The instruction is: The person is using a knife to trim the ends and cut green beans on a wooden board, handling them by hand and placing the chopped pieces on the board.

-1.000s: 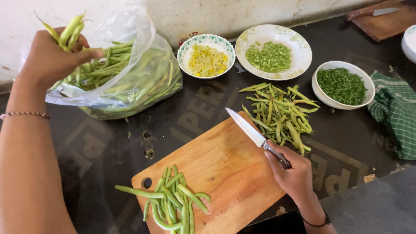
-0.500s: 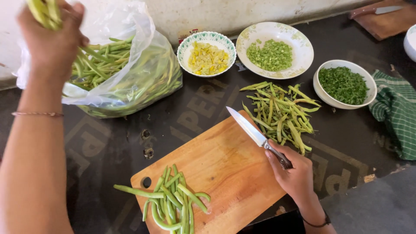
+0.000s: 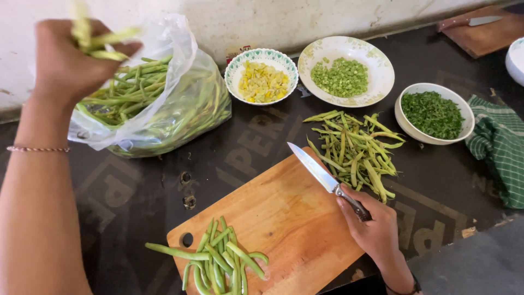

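head: beans [image 3: 98,41] in left hand [image 3: 68,63]

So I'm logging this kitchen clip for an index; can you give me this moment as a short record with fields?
left hand: raised, gripping green beans, above the plastic bag of beans
right hand: holds knife, blade over the cutting board
on board: bean pile at its near-left corner
bowls: yellow pieces, chopped beans, chopped greens
beside board: trimmed scraps

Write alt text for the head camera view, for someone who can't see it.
A left hand lifts green beans above a plastic bag of beans, while the right hand holds a knife over a wooden cutting board. Three bowls of chopped vegetables sit behind.
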